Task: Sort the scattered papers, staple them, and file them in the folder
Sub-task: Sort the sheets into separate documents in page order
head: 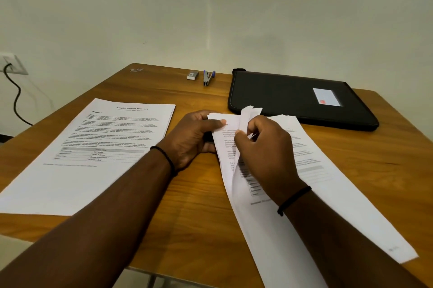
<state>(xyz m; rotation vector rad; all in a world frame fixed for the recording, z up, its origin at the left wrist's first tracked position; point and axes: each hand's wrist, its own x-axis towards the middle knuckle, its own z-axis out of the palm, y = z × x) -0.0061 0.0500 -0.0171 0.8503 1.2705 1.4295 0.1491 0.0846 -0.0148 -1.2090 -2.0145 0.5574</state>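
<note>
A pile of papers (pixel 316 194) is held by both hands on the desk (pixel 199 205). The top corner is pinched by the left hand (pixel 192 137), and some sheets are lifted by the bent fingers of the right hand (pixel 264 151). The sheets look thin, light and floppy, so they are best held at the edges. Another paper (pixel 98 147) lies to the left of the hands. The folder (pixel 293 97) and stapler (pixel 208 77) sit beyond them. Open desk is left between.

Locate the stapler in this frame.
The stapler lies at the table's far edge, between the small staple box on its left and the black folder on its right.
</note>
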